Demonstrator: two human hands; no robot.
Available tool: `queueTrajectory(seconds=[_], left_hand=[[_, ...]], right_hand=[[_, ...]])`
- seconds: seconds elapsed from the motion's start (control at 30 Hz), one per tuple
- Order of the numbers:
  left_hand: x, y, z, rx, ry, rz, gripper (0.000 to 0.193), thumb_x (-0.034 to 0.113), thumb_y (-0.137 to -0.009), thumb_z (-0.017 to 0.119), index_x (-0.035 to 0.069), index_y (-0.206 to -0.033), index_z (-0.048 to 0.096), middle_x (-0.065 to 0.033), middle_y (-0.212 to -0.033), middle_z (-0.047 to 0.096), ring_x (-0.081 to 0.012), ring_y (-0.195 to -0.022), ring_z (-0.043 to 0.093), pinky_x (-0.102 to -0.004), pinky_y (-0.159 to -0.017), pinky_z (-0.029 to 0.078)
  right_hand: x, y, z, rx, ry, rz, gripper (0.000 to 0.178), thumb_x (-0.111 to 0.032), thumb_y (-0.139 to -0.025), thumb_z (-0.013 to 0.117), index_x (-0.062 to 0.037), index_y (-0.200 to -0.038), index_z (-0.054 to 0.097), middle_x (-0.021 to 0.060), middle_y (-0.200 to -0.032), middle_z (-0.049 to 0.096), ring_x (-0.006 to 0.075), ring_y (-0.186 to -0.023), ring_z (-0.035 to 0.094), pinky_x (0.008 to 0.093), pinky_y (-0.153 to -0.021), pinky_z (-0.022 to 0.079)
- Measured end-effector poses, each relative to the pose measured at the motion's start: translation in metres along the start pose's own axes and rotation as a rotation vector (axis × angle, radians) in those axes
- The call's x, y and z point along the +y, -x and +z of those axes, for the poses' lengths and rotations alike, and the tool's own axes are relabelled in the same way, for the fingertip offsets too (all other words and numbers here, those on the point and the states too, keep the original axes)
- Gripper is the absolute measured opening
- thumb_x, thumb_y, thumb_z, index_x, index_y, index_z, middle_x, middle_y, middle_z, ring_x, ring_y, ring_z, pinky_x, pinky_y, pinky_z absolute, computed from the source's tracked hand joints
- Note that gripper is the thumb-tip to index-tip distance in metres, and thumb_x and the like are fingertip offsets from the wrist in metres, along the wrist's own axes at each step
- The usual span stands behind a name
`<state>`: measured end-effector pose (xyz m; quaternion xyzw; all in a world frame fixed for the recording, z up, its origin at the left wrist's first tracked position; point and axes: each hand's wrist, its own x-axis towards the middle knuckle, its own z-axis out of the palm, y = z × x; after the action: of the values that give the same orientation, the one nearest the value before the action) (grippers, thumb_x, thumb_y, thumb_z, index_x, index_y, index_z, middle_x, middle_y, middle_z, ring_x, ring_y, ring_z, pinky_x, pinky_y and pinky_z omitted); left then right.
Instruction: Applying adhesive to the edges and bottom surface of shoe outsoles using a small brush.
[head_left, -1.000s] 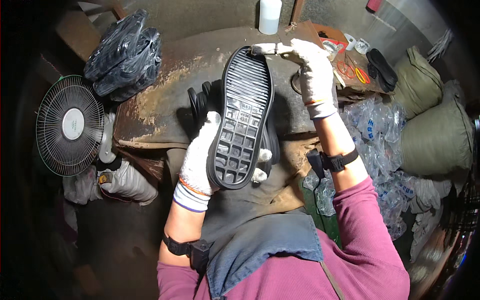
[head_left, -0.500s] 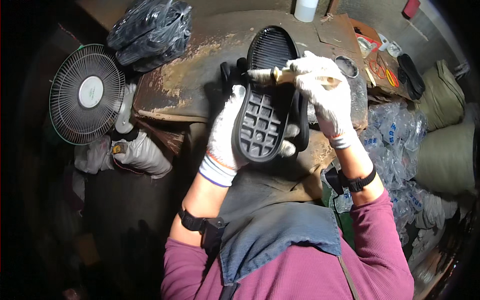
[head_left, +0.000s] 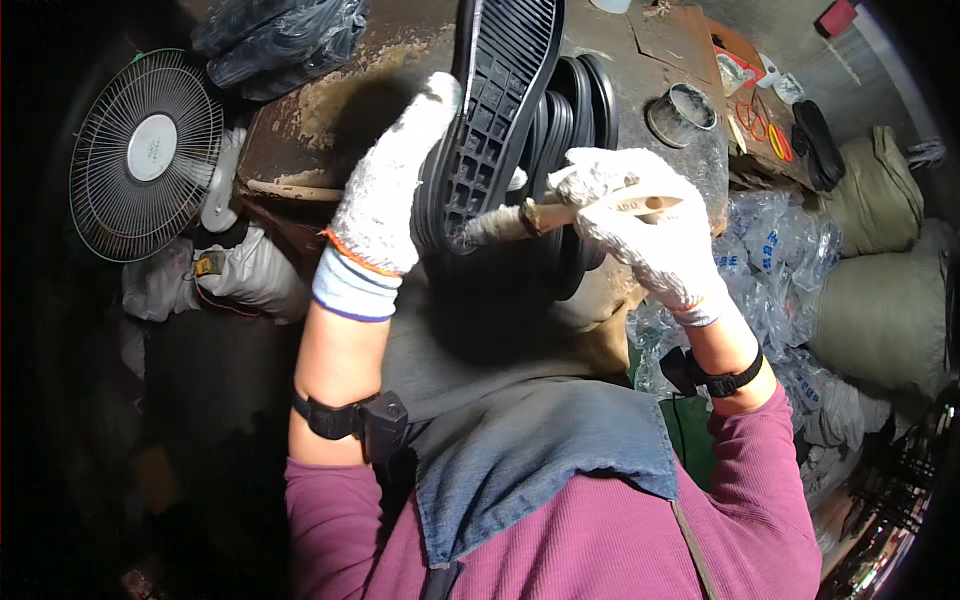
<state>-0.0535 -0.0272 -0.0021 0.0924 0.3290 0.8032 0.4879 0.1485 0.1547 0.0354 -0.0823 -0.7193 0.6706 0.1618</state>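
My left hand [head_left: 385,185], in a white knit glove, grips a black shoe sole [head_left: 492,120] along its left edge. The sole is tilted, its gridded and ribbed hollow side facing me. In my gloved right hand [head_left: 655,245] is a paintbrush [head_left: 640,203] with a pale wooden handle, held between thumb and fingers. Its bristles touch or nearly touch the lower end of the sole. Behind and to the right, several more black soles [head_left: 600,105] rest on the worn bench. The fingers of my left hand are mostly hidden behind the sole.
A round tin [head_left: 682,115] with a crusted rim stands on the worn bench [head_left: 400,60] at right. Scissors [head_left: 778,140] lie farther right. A fan [head_left: 150,150] and a black plastic bag [head_left: 280,45] are at left. Clear plastic bags [head_left: 770,240] and green sacks [head_left: 880,290] fill the right side.
The sole has moved up and left and turned more on edge. The brush has shifted from the sole's middle down to its near end. The view has shifted a little.
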Motion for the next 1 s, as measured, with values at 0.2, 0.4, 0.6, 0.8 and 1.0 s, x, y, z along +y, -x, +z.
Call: queueTrajectory(seconds=[0.2, 0.4, 0.6, 0.8, 1.0], left_hand=[[-0.004, 0.013, 0.004, 0.102, -0.424, 0.126, 0.05, 0.045, -0.112, 0.048, 0.009, -0.144, 0.061, -0.0138, -0.122, 0.074, -0.0267, -0.096, 0.076, -0.0441, -0.08, 0.065], [0.003, 0.037, 0.051, -0.006, -0.303, -0.103, 0.052, 0.043, -0.112, 0.049, 0.016, -0.156, 0.047, -0.0157, -0.133, 0.068, -0.0342, -0.094, 0.076, -0.0478, -0.065, 0.067], [-0.015, 0.032, 0.038, -0.057, -0.013, -0.241, 0.06, 0.052, -0.112, 0.042, 0.014, -0.158, 0.044, -0.0203, -0.142, 0.062, -0.0468, -0.105, 0.072, -0.0638, -0.076, 0.064], [-0.03, 0.031, 0.019, -0.178, 0.339, -0.364, 0.071, 0.062, -0.109, 0.037, 0.01, -0.158, 0.043, -0.0256, -0.147, 0.057, -0.0607, -0.113, 0.064, -0.0818, -0.084, 0.053], [-0.023, 0.043, 0.048, -0.132, 0.539, -0.47, 0.079, 0.064, -0.109, 0.036, 0.004, -0.16, 0.038, -0.0321, -0.149, 0.053, -0.0674, -0.119, 0.058, -0.0858, -0.089, 0.047]], right_hand=[[-0.028, -0.022, -0.006, 0.07, 0.207, -0.065, 0.021, -0.009, -0.092, 0.078, -0.0034, -0.112, 0.075, 0.0043, -0.105, 0.077, 0.0106, -0.094, 0.07, 0.0279, -0.086, 0.056], [-0.032, -0.069, -0.058, 0.203, 0.551, -0.384, 0.019, -0.018, -0.093, 0.078, -0.0076, -0.108, 0.075, 0.0031, -0.1, 0.079, 0.0118, -0.09, 0.074, 0.0278, -0.084, 0.058], [-0.049, -0.098, -0.069, 0.284, 1.24, -0.919, 0.017, -0.014, -0.094, 0.071, -0.0078, -0.11, 0.073, 0.0116, -0.098, 0.076, 0.0306, -0.088, 0.073, 0.0384, -0.08, 0.059], [-0.018, -0.089, -0.065, 0.186, 1.256, -0.942, 0.016, -0.015, -0.082, 0.077, -0.017, -0.098, 0.08, 0.0043, -0.086, 0.075, 0.0274, -0.08, 0.071, 0.0397, -0.075, 0.058], [-0.039, -0.11, -0.069, 0.194, 1.366, -0.903, 0.018, -0.019, -0.084, 0.078, -0.0154, -0.102, 0.08, 0.0054, -0.096, 0.077, 0.0277, -0.093, 0.073, 0.0401, -0.08, 0.058]])
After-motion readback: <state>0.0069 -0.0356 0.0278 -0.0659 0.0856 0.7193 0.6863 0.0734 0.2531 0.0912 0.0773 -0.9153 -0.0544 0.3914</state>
